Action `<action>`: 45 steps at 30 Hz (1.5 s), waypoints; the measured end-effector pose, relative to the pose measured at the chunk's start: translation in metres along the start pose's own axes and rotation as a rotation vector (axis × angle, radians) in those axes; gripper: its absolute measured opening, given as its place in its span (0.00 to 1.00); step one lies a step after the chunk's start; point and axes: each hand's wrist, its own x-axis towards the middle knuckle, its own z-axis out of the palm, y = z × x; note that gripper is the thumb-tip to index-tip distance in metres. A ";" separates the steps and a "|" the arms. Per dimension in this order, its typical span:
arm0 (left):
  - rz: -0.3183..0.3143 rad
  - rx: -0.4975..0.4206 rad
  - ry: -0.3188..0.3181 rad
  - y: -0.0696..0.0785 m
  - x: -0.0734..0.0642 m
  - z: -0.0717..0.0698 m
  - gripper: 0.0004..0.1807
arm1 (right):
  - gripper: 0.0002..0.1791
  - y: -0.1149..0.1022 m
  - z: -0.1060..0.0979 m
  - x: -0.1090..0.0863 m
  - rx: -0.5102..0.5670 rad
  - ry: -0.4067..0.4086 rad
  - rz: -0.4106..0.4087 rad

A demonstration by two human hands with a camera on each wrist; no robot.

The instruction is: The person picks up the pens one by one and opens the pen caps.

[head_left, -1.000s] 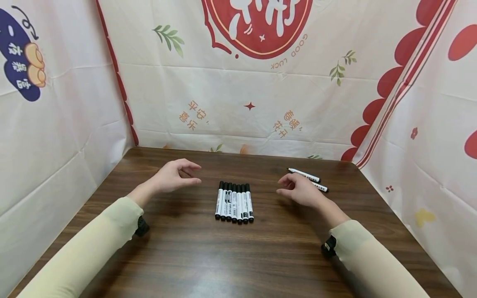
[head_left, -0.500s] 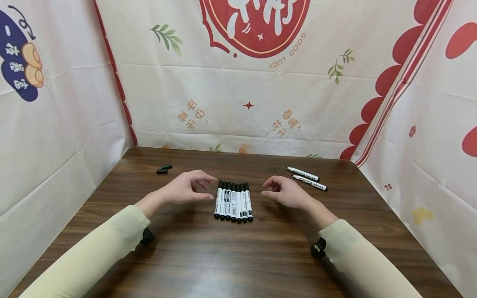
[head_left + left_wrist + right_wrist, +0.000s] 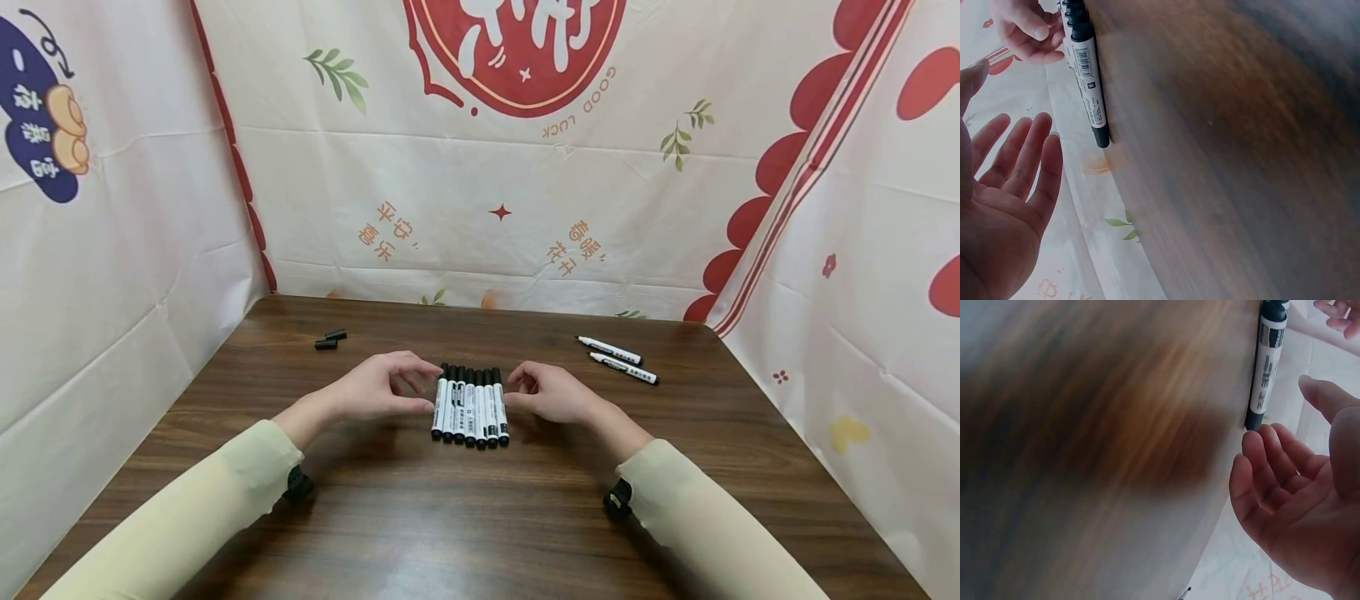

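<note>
Several capped black-and-white markers (image 3: 470, 408) lie side by side in a row at the middle of the table, black caps toward the far side. My left hand (image 3: 382, 385) is at the row's left end, fingers relaxed and spread, fingertips right by the outermost marker (image 3: 1090, 84). At the other end is my right hand (image 3: 553, 393), its fingers loosely bent close to the last marker (image 3: 1267, 365). Both palms face the row, and neither hand grips anything. In each wrist view a gap shows between thumb and fingers.
Two uncapped markers (image 3: 624, 367) lie at the right rear of the brown wooden table (image 3: 450, 517). Two loose black caps (image 3: 326, 343) lie at the left rear. Printed cloth (image 3: 465, 175) hangs behind and on both sides.
Both hands have moved inward to the two ends of the marker row, the left one rightward and the right one leftward. The loose caps behind the left arm have come into view.
</note>
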 end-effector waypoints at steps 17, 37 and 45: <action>0.002 -0.006 0.011 0.007 0.000 0.001 0.28 | 0.30 -0.007 0.005 0.004 -0.005 -0.023 0.006; 0.041 0.000 0.033 0.009 -0.001 -0.002 0.25 | 0.18 0.008 -0.001 -0.003 -0.002 -0.081 -0.019; 0.043 -0.006 0.035 0.008 -0.001 -0.002 0.24 | 0.15 0.015 -0.004 -0.008 0.004 -0.083 -0.015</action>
